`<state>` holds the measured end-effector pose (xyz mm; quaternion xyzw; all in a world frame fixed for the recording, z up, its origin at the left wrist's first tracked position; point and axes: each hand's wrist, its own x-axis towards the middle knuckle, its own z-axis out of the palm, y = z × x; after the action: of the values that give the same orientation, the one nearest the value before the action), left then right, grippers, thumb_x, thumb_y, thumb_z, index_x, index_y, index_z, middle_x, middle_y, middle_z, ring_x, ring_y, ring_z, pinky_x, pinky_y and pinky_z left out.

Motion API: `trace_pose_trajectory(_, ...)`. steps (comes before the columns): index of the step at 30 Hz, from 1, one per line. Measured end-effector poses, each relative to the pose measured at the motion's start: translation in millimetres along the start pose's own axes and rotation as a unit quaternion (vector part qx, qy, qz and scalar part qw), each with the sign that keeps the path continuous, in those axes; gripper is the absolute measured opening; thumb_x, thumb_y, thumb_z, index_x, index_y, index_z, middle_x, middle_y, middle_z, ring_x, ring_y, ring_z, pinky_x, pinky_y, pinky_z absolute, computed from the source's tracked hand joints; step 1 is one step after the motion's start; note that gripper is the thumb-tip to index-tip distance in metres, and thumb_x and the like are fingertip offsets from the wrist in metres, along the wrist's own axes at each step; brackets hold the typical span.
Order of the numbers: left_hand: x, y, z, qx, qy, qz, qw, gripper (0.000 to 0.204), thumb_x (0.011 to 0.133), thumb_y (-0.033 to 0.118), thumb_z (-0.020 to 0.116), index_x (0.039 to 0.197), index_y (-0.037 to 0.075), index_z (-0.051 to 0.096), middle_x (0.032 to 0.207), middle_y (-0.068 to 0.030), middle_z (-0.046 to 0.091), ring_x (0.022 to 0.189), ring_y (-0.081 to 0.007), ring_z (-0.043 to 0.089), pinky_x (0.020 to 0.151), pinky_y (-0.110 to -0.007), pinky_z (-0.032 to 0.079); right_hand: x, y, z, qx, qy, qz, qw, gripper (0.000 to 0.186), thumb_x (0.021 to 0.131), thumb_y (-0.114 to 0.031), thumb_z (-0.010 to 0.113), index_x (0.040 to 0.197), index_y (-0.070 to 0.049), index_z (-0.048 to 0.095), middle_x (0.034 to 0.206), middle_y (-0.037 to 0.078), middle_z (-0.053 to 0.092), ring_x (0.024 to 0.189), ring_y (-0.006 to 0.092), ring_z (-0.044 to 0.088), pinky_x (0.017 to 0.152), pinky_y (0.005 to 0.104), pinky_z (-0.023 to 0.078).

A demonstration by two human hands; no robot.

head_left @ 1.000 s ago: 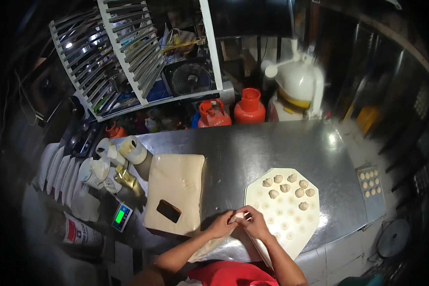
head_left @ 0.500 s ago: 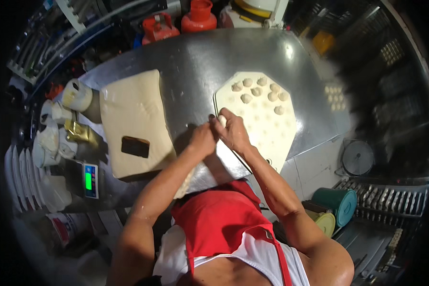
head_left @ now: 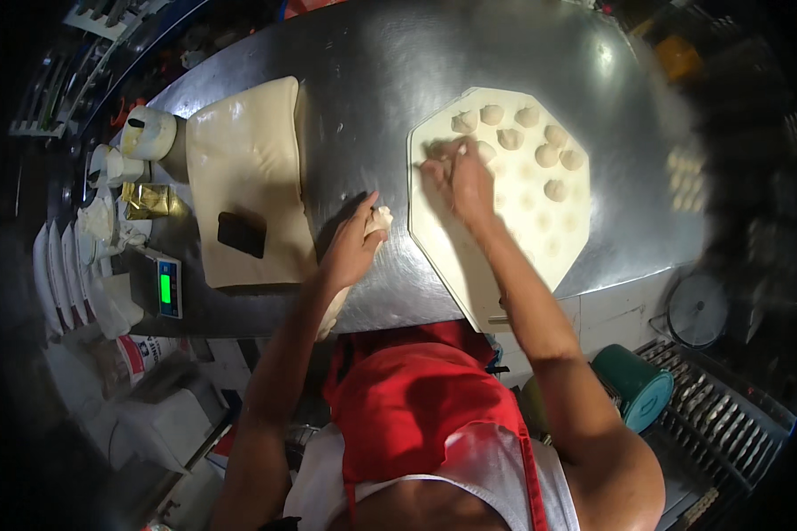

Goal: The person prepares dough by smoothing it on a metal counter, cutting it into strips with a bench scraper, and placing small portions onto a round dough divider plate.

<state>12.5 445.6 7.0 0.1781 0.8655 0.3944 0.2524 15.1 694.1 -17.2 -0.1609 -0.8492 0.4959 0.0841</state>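
My left hand point(head_left: 352, 248) is closed around a rope of pale dough point(head_left: 381, 219), whose end pokes out between thumb and forefinger. The rest of the rope runs back beneath my left forearm toward the table's near edge. Over the left part of an eight-sided cream board point(head_left: 505, 239), my right hand point(head_left: 466, 181) points its bent fingers down. Those fingertips are blurred, and whether dough is between them cannot be made out. Several small dough balls point(head_left: 510, 139) sit on the board's far half, among rows of round shallow marks.
A thick slab of dough point(head_left: 248, 150) with a dark rectangular piece point(head_left: 241, 234) on it lies left on the metal table point(head_left: 354, 97). Beyond it are tubs point(head_left: 147, 133), a gold packet point(head_left: 147, 201) and a lit scale point(head_left: 166, 288). A green bucket point(head_left: 638, 389) stands lower right.
My hands, together at the board's left edge before, have come apart. The right moved up over the board; the left drew back left with the dough. The whole view has shifted.
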Motion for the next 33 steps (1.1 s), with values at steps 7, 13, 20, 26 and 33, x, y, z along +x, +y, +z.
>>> trace_pose_trajectory(7,-16,3,-11,-0.001,-0.084,-0.012,0.996,0.037,0.104,0.024,0.068,0.13,-0.002,0.064,0.106,-0.0188,0.076,0.101,-0.0271,0.075,0.093,-0.041,0.056,-74,-73,11,0.185,-0.139,0.023,0.973,0.022,0.097,-0.016,0.076,0.113,-0.003,0.069,0.094,0.013,0.073,0.085,0.0251,0.07,0.081,0.0355,0.056)
trace_pose_trajectory(13,-17,22,-12,0.018,-0.069,0.197,0.978,0.032,0.105,0.019,0.048,0.116,-0.007,0.063,0.1,-0.0374,0.069,0.102,-0.0578,0.065,0.084,-0.063,0.053,-96,-73,25,0.049,0.029,-0.034,0.998,0.041,0.094,-0.039,0.082,0.096,-0.002,0.066,0.077,0.01,0.067,0.076,0.0151,0.062,0.072,0.0371,0.053)
trace_pose_trajectory(20,17,6,15,0.178,-0.022,0.17,0.969,0.027,0.104,0.02,0.052,0.102,-0.004,0.065,0.11,-0.0322,0.074,0.102,-0.0484,0.073,0.084,-0.059,0.057,-105,-94,33,0.154,-0.01,-0.065,0.986,0.028,0.104,-0.029,0.067,0.102,-0.001,0.067,0.08,0.022,0.067,0.075,0.0219,0.065,0.075,0.0375,0.054)
trace_pose_trajectory(26,28,12,15,0.014,-0.072,-0.043,0.996,0.046,0.097,0.01,0.054,0.14,-0.006,0.048,0.133,-0.0367,0.06,0.135,-0.0498,0.055,0.118,-0.049,0.042,-68,-44,-13,0.059,-0.028,0.05,0.997,0.028,0.1,-0.028,0.067,0.111,-0.003,0.074,0.104,0.025,0.073,0.095,0.0428,0.07,0.088,0.0499,0.056)
trace_pose_trajectory(33,2,-27,8,0.051,0.01,0.093,0.994,0.059,0.096,0.006,0.07,0.153,0.004,0.054,0.145,-0.0235,0.06,0.139,-0.0396,0.054,0.123,-0.045,0.04,-38,13,5,-0.184,0.03,-0.096,0.978,0.027,0.096,-0.031,0.076,0.11,-0.008,0.079,0.109,0.02,0.068,0.102,0.0404,0.066,0.086,0.0498,0.056)
